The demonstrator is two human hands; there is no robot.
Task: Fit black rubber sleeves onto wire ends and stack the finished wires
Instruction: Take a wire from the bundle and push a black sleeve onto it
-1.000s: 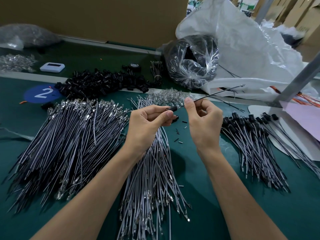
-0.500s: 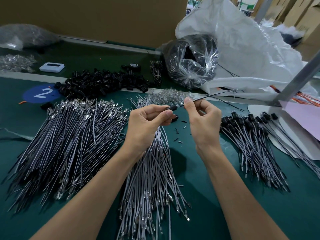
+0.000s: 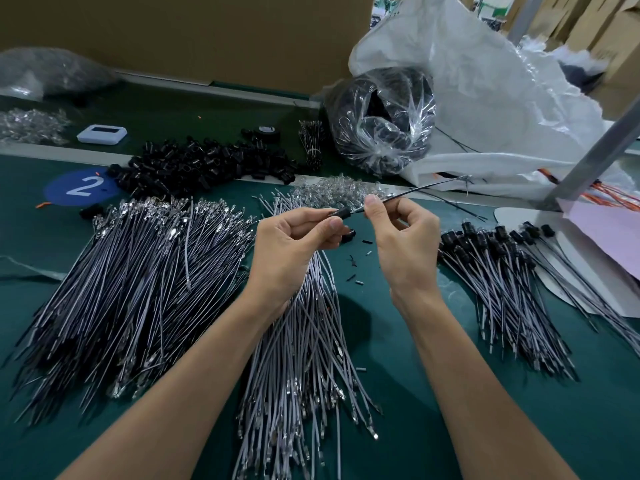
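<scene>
Left hand [image 3: 291,244] pinches sleeve [image 3: 341,213] (right hand [image 3: 405,244], wire [image 3: 426,187]).

Both forearms are bare down to the wrists. The left hand [image 3: 294,247] and right hand [image 3: 406,247] are bare as well; the nails look short, perhaps trimmed plain.

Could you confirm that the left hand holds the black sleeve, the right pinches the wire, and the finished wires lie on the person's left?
Not quite: the head view shows the finished wires on the person's right. The left hand does hold the black sleeve, the right hand the wire.
</scene>
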